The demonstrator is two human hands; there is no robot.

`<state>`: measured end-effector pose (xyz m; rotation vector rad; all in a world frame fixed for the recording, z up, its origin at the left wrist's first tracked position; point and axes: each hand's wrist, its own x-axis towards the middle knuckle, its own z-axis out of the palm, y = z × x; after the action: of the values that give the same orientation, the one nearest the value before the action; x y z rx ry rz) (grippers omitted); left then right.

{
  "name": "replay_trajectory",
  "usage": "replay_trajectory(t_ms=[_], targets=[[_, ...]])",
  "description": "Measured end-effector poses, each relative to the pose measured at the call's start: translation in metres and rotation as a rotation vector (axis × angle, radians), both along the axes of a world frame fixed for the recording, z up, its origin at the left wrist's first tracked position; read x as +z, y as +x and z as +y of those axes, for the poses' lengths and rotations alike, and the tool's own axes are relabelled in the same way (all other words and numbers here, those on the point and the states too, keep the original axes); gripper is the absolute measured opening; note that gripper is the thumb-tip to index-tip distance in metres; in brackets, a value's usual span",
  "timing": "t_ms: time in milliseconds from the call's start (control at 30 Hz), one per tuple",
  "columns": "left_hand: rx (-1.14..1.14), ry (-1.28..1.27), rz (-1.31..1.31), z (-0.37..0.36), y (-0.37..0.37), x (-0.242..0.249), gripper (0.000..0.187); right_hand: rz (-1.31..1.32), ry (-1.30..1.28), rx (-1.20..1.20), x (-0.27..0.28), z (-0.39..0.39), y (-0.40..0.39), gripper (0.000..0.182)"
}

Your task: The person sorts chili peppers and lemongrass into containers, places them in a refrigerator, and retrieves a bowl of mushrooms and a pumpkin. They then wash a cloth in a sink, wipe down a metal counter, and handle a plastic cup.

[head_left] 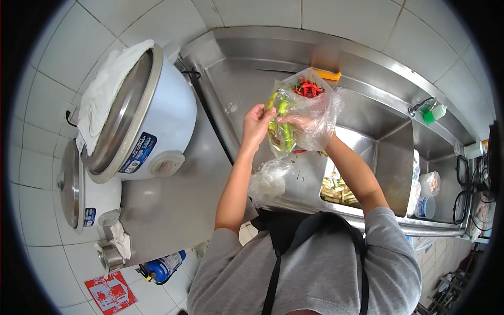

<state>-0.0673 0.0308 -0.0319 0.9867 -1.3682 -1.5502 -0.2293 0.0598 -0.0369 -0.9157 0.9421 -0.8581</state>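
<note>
My left hand (257, 125) grips the left edge of a clear plastic bag with long green chilies (284, 123) in it. Inside the bag, seen through the plastic, is my right hand (307, 123), its fingertips at the chilies. Just behind the bag, red chilies (308, 88) lie in a clear container (325, 83). A crumpled clear plastic bag (270, 181) rests near the counter's front edge, and a few small scraps lie beside it.
Two rice cookers (173, 110) stand on the left. On the right is a steel sink (391, 142), with cut vegetable pieces (336, 190) in its near left corner. A yellow-orange object (328, 75) lies behind the container. A green-and-white bottle (434, 114) stands by the faucet (420, 105).
</note>
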Motion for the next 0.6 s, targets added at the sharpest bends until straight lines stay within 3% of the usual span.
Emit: replay_trajectory(t_ms=[67, 100, 167, 267, 400, 467, 500, 567, 600], targets=[[0.036, 0.028, 0.007, -0.001, 0.002, 0.002, 0.029, -0.280, 0.110, -0.069, 0.005, 0.006, 0.000, 0.033], [0.032, 0.030, 0.004, -0.002, 0.005, 0.000, 0.029, -0.284, 0.111, -0.074, 0.009, 0.008, -0.002, 0.033], [0.087, 0.071, 0.001, -0.007, 0.008, -0.006, 0.029, -0.069, -0.190, -0.148, 0.014, 0.010, -0.010, 0.031], [0.188, -0.070, -0.096, -0.005, 0.007, -0.009, 0.028, 0.050, -0.190, -0.107, 0.010, 0.007, -0.016, 0.030], [0.151, -0.127, -0.097, -0.009, 0.008, -0.013, 0.026, -0.001, -0.194, -0.143, 0.001, 0.005, -0.022, 0.035], [0.313, -0.095, -0.096, -0.013, 0.009, -0.025, 0.023, 0.305, -0.266, 0.030, 0.001, 0.008, -0.025, 0.029], [0.312, -0.094, -0.096, -0.019, 0.013, -0.034, 0.023, 0.304, -0.265, 0.029, 0.001, 0.009, -0.028, 0.029], [0.350, -0.057, -0.131, -0.031, 0.026, -0.052, 0.020, -0.128, -0.112, -0.034, 0.002, 0.014, -0.034, 0.035], [0.327, 0.007, -0.158, -0.033, 0.030, -0.054, 0.020, -0.217, -0.153, -0.071, 0.012, 0.020, -0.034, 0.028]])
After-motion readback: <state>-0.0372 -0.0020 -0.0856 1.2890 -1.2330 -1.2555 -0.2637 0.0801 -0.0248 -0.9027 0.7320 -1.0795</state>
